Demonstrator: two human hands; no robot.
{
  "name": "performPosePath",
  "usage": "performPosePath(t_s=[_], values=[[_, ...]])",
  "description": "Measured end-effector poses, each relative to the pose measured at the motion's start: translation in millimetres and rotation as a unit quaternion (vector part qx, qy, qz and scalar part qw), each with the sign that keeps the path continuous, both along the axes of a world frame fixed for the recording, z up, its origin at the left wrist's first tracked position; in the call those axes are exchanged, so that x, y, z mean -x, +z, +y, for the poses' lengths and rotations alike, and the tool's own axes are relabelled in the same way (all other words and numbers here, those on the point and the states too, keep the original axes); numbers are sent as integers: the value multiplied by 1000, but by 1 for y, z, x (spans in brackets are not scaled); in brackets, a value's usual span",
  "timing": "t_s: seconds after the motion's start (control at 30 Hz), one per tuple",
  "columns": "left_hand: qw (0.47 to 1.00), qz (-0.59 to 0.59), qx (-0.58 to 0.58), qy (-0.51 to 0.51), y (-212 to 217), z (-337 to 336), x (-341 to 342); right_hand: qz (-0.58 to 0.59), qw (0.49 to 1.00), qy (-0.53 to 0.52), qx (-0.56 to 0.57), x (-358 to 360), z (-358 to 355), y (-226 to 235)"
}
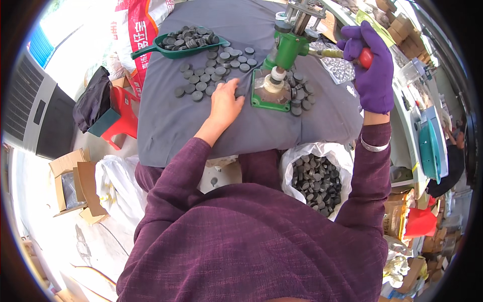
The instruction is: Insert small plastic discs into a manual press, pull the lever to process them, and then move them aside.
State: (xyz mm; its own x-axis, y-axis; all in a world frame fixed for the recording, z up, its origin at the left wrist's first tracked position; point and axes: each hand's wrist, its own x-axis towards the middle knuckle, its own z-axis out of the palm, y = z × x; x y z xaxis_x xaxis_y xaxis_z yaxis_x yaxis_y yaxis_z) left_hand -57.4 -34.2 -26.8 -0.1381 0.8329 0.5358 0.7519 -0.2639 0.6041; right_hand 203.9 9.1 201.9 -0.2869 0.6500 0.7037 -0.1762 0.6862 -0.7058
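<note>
A green hand press (284, 53) stands on a grey cloth-covered table (171, 121). My right hand (372, 65), in a purple glove, grips the red knob of the press lever (366, 57). My bare left hand (225, 103) rests on the cloth just left of the press base, fingers bent down by several dark round discs (211, 70) spread there. Whether it holds a disc is hidden. More discs lie to the right of the press base (301, 95).
A green scoop (176, 48) filled with discs lies at the far left of the table. A white bag of discs (317, 181) sits by my lap. Silver pieces (339, 68) lie right of the press. A red stool, cardboard boxes and bags crowd the floor at left.
</note>
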Motion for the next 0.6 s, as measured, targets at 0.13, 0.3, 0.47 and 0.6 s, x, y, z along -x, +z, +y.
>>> performPosePath(t_s=[0.13, 0.3, 0.47, 0.6], values=[[997, -72, -17, -36, 21, 28, -28, -42, 998, -7, -44, -4, 8, -4], [996, -83, 20, -34, 25, 57, -58, -115, 978, -70, -161, 2, 1, -2], [989, -138, 50, -24, 23, 63, -72, -45, 998, -43, -19, 3, -2, -1], [975, -212, 37, -59, 18, 61, -65, -126, 982, -94, -103, -5, -18, -19]])
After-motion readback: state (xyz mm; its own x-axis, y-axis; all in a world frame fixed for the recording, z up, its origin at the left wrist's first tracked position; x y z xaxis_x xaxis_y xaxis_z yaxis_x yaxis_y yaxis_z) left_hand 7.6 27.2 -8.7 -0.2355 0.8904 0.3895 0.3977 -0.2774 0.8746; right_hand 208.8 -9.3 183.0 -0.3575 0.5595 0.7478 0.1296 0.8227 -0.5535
